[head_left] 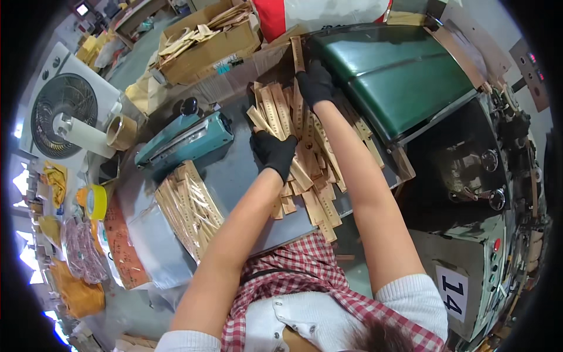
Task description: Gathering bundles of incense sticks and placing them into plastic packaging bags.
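Observation:
A loose heap of flat wooden rulers with printed markings lies on the grey tabletop, pointing several ways. My left hand, in a black glove, is closed round some rulers at the heap's left side. At the far end my right hand, also black-gloved, has its thumb across one long wooden ruler that stands out beyond the heap. The right fingers are partly hidden against the green cover. Left of the heap lies a bundle of rulers in clear plastic.
A teal bar-shaped sealer stands behind the bundle. The green machine cover borders the heap on the right. Beyond the table, a cardboard box holds wood pieces. Yellow tape and a fan are at the left.

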`<action>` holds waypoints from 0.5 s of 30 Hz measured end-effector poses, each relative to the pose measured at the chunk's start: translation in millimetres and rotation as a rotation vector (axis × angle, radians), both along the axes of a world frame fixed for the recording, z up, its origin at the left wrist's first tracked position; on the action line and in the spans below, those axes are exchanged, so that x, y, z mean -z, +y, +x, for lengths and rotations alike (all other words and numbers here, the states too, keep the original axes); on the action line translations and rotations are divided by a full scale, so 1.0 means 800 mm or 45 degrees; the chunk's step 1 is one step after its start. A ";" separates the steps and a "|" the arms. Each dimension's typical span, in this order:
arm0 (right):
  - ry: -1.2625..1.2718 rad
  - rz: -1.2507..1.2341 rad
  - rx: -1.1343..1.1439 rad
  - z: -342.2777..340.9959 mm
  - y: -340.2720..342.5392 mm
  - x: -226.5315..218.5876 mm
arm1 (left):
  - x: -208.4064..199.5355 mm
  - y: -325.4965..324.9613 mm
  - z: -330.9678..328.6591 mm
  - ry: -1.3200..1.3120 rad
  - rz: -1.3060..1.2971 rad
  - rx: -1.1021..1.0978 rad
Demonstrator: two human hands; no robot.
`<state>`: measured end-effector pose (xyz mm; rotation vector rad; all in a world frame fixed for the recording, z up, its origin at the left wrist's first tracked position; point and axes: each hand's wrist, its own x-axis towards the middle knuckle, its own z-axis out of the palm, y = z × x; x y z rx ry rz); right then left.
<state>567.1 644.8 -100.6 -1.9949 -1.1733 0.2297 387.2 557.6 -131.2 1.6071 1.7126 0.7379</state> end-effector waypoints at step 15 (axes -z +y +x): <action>-0.315 -0.134 -0.019 -0.016 -0.105 -0.030 | 0.028 0.039 -0.032 -0.521 -0.337 0.026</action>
